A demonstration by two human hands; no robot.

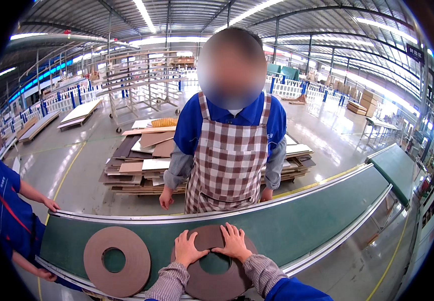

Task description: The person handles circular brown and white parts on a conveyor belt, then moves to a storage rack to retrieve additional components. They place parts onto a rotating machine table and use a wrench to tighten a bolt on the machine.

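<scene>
A flat brown roll of edge banding (214, 281) lies on the green conveyor belt (297, 226) in front of me. My left hand (188, 248) and my right hand (234, 242) grip its far part from above. Both thumbs meet at the rim of the centre hole, while the fingers reach across to the outer edge, spread apart. To the left rests a second brown roll (136, 261), untouched by my hands. Its near edge overlaps the belt's metal side rail.
Across the belt stands a person in a checked apron (232, 155). At the left end, another person in blue (9, 215) has a hand on the belt frame. Behind are stacked boards (142, 168) and a metal rack (137, 83). A second belt section (392, 168) adjoins at right.
</scene>
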